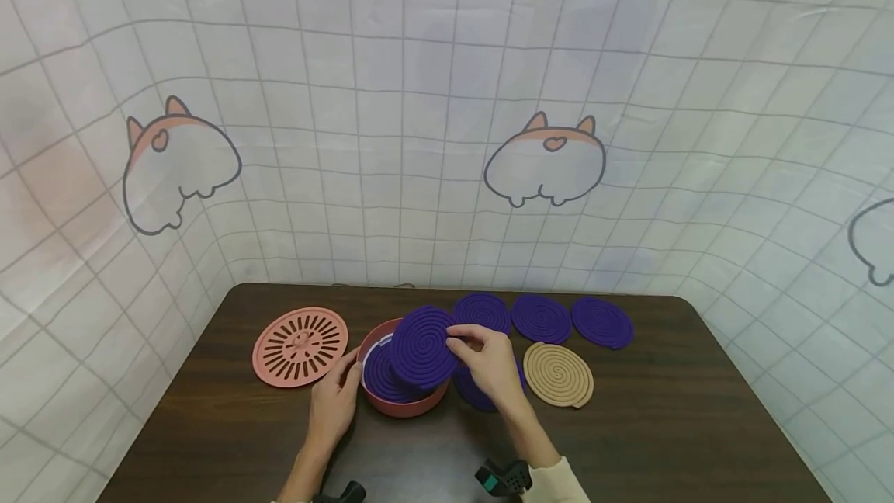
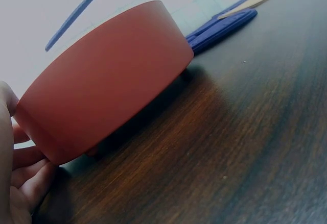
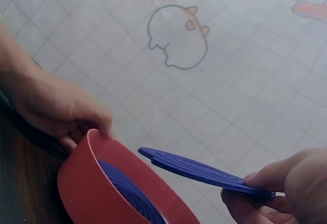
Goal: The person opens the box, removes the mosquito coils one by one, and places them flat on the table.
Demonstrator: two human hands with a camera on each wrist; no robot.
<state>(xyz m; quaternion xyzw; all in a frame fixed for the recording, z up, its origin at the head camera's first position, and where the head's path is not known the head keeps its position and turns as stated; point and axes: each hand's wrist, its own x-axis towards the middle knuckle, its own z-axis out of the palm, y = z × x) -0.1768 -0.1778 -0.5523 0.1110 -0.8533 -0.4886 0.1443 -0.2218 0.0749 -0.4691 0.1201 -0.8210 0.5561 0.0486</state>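
Observation:
My right hand [image 1: 494, 367] pinches a purple spiral coaster [image 1: 422, 348] at its right edge, between thumb and fingers. The coaster is tilted and held above a round red tub [image 1: 405, 409]. Inside the tub lies another purple coaster [image 1: 380, 380], partly hidden by the held one. My left hand [image 1: 331, 408] grips the tub's left side, thumb at the rim and fingers around the wall near the base, as the left wrist view shows. Short feet raise the tub [image 2: 107, 76] off the table. In the right wrist view the held coaster [image 3: 199, 172] is nearly edge-on.
A pink slotted round lid [image 1: 300, 348] lies left of the tub. Several purple coasters [image 1: 541, 320] lie along the table's back right, one more [image 1: 475, 394] partly under my right hand. A tan spiral coaster [image 1: 558, 375] lies to its right. A gridded curtain [image 1: 419, 239] hangs behind the table.

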